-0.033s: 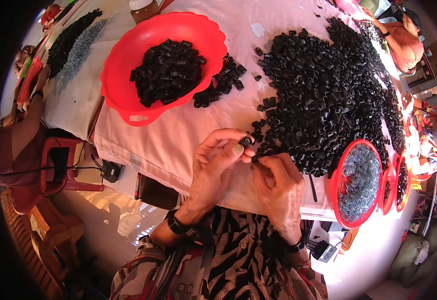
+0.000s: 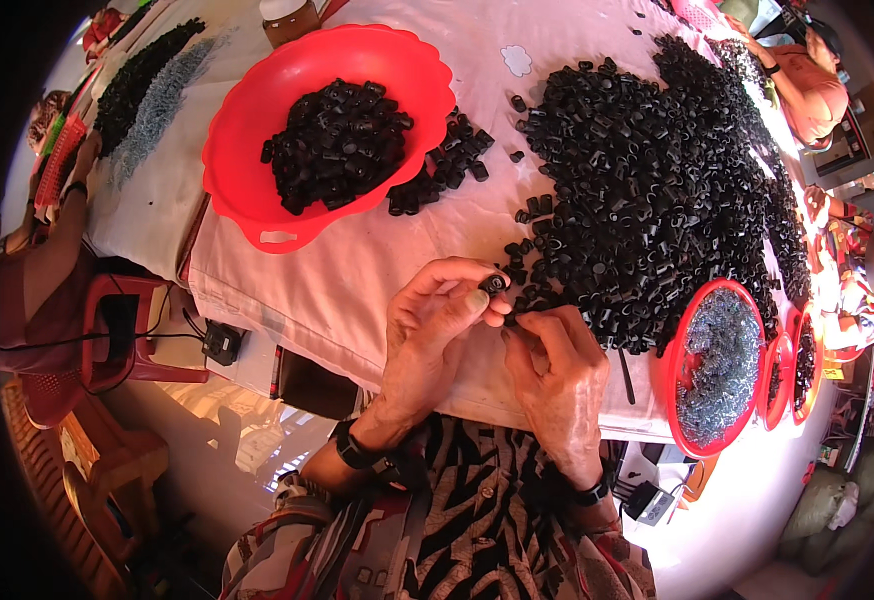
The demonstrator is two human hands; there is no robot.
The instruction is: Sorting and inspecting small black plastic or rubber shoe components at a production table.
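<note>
My left hand pinches a small black cylindrical plastic part between thumb and fingers, its round end turned up. Close beside it on the right, my right hand has thumb and fingertips pressed together. Whatever it may grip is hidden or too small to make out. Both hands are over the near edge of the cloth-covered table, at the lower left corner of a large heap of similar black parts. Left of the heap, a red scalloped plastic basin holds a pile of the same parts, and more lie against its right side.
A red bowl of small clear bluish pieces stands at the table's right edge, with smaller red bowls beyond. A thin black stick lies near my right hand. A brown jar stands behind the basin. Other people sit left and right; a red chair is at left.
</note>
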